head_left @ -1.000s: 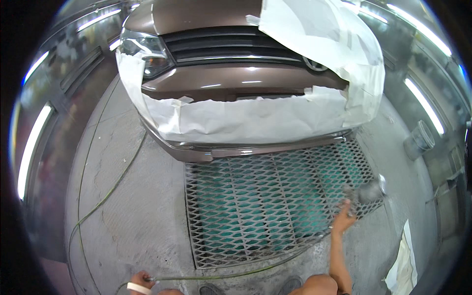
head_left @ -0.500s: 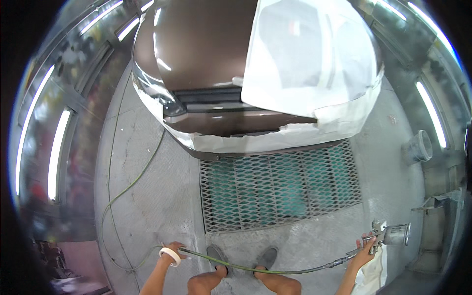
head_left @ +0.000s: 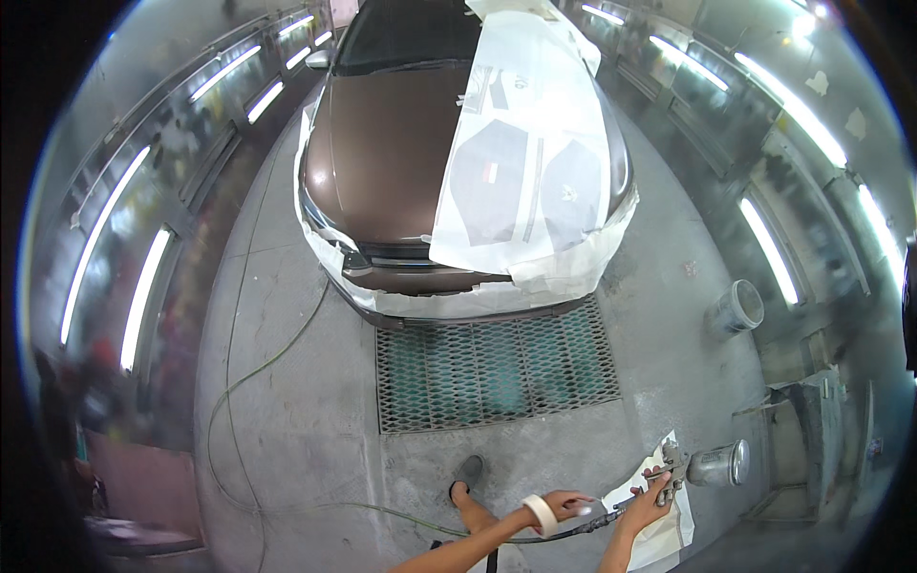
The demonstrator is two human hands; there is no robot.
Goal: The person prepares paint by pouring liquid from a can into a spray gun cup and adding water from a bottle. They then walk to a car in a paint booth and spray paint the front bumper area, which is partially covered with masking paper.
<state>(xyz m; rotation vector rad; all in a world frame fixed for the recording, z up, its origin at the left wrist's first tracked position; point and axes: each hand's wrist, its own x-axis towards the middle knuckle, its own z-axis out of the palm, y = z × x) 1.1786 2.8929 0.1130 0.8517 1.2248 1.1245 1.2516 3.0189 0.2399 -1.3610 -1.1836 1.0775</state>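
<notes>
My right hand (head_left: 650, 498), at the lower right, is closed round the handle of a metal spray gun (head_left: 672, 466). Its silver cup (head_left: 712, 465) points off to the right. From the gun's lower end a green and dark air hose (head_left: 420, 521) runs left. My left hand (head_left: 570, 503) reaches across toward the gun, fingers stretched out; a small pale patch by the fingertips is too blurred to name. A cream-coloured tape roll (head_left: 541, 516) sits round my left wrist like a bangle. Behind my right hand a white sheet of paper (head_left: 666, 544) hangs or is held; which, I cannot tell.
Ahead stands a brown car (head_left: 382, 153), its hood partly covered with white masking paper (head_left: 516, 124) and its front edge taped. A metal floor grate (head_left: 497, 372) lies before it. To the right are a bucket (head_left: 735, 307) and a metal stand (head_left: 798, 430). The hose loops over the left floor.
My left hand has let go of the hose and swung right toward the spray gun. My right hand and the gun moved inward. The view has tilted up, showing more of the car.
</notes>
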